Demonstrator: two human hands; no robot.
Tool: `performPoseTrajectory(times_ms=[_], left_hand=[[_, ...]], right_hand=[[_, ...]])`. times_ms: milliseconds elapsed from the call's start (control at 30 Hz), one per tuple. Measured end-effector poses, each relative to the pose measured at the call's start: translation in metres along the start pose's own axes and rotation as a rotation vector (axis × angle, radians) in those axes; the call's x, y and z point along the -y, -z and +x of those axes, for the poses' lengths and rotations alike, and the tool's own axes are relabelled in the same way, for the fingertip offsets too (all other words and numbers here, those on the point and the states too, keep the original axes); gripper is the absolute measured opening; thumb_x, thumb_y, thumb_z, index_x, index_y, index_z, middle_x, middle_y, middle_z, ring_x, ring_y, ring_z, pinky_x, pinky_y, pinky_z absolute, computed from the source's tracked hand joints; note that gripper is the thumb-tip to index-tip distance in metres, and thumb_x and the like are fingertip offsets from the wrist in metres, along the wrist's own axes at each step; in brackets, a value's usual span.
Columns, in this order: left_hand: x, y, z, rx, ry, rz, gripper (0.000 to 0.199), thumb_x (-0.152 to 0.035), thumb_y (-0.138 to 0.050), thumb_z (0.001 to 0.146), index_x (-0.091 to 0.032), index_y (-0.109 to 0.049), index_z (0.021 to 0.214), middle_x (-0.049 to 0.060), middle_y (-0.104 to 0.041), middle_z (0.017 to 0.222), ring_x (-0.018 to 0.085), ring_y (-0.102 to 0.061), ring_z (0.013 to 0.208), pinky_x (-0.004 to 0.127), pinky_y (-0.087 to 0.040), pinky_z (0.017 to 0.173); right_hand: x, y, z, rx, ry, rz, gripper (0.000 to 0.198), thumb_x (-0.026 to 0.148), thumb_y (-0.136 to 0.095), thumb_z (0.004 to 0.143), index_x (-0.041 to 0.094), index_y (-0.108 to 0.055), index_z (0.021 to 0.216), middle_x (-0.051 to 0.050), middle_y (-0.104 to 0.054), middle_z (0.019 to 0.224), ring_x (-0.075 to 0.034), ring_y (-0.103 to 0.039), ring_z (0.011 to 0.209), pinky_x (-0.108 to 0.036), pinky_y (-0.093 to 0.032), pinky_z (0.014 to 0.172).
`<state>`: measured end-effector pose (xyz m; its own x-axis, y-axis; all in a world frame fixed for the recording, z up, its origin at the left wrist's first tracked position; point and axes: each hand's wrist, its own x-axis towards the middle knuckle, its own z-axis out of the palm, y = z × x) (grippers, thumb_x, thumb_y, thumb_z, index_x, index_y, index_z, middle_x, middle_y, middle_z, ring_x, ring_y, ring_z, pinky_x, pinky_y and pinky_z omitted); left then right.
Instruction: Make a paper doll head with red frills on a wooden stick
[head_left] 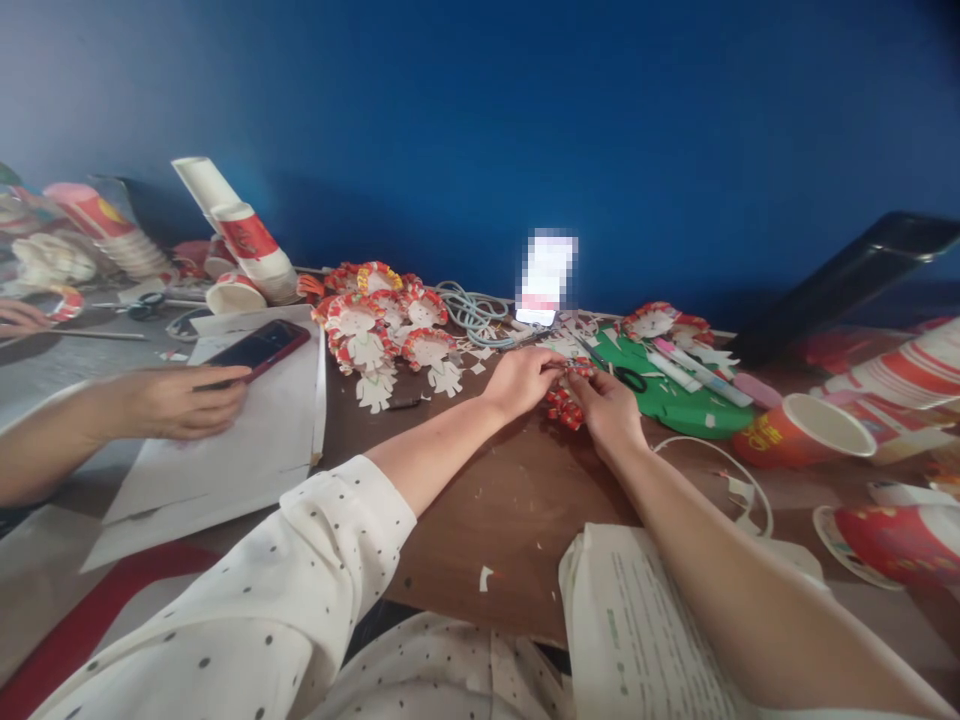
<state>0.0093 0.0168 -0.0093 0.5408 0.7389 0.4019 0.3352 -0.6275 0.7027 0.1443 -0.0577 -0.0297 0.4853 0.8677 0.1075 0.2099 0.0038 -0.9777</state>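
Observation:
My left hand [525, 380] and my right hand [609, 405] meet over the brown table [457, 520], fingers pinched together. Between them they hold a small red-and-white paper craft piece [564, 408] by its upper edge; much of it is covered by my fingers. Left of my hands lies a pile of similar paper dolls [382, 325], with white cut-out bodies and red ruffled rims. Black-handled scissors [628, 378] rest just beyond my right hand, on a green sheet [694, 415] that also bears several markers [701, 372].
A lit phone [546, 280] leans by the blue wall, near a coiled cable [472, 315]. Paper cups [806, 430] crowd the right side; a cup stack [251, 245] tilts at the left. Another person's hand [187, 400] touches a dark phone [259, 350] on white paper [225, 460]. Printed sheets [637, 620] overhang the front edge.

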Motion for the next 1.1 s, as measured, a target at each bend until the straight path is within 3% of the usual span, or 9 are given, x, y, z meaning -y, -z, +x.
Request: performPoseTrajectory(times_ms=[500, 800, 1100], left_hand=[[0.0043, -0.0033, -0.0023, 0.002, -0.196, 0.123, 0.017, -0.01, -0.059, 0.087, -0.017, -0.073, 0.091, 0.006, -0.072, 0.095, 0.018, -0.066, 0.093, 0.031, -0.052, 0.086], [0.005, -0.0033, -0.0028, 0.001, -0.245, 0.154, 0.021, -0.013, -0.055, 0.09, -0.017, -0.074, 0.096, 0.006, -0.073, 0.096, 0.019, -0.066, 0.093, 0.032, -0.053, 0.087], [0.0035, -0.0062, -0.0029, -0.009, -0.177, 0.087, 0.025, -0.015, -0.056, 0.09, -0.019, -0.072, 0.108, 0.006, -0.074, 0.106, 0.019, -0.067, 0.101, 0.034, -0.052, 0.094]], right_hand=[[0.0027, -0.0009, -0.0024, 0.039, -0.013, 0.071, 0.041, 0.049, -0.072, 0.067, 0.015, -0.072, 0.09, -0.001, -0.066, 0.066, -0.015, -0.053, 0.056, -0.027, -0.041, 0.055], [-0.002, -0.0012, 0.0006, 0.017, -0.043, 0.173, 0.039, 0.047, -0.077, 0.065, 0.018, -0.071, 0.089, -0.002, -0.071, 0.075, -0.017, -0.061, 0.065, -0.029, -0.047, 0.063], [-0.0045, 0.0002, 0.0027, -0.019, -0.02, 0.128, 0.044, 0.049, -0.076, 0.067, 0.017, -0.073, 0.097, -0.005, -0.073, 0.082, -0.019, -0.064, 0.07, -0.031, -0.05, 0.066]])
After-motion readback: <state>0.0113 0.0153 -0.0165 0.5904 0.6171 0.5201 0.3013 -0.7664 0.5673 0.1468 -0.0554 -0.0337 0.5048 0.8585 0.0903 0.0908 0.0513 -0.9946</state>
